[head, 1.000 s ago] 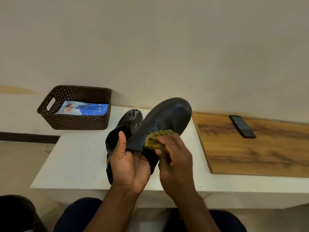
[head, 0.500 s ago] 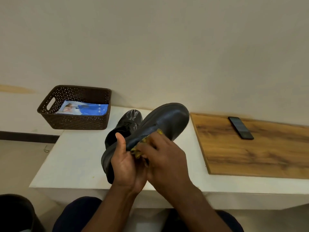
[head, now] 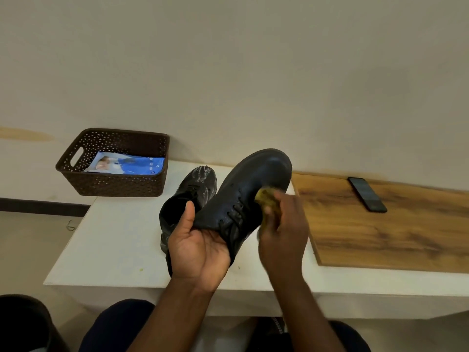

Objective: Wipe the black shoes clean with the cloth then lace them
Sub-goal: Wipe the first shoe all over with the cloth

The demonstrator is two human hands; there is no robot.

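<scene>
My left hand grips the heel end of a black lace-up shoe, toe raised. My right hand pinches a yellow cloth against its side. Behind the shoe, its mate sits on the white table.

Two black shoes, one cloth, one basket, one phone.

white table against the wall, brown perforated basket at its back left corner, black shoe standing near the middle, wooden board covering the right side w/ a dark phone lying on it near the back
</scene>
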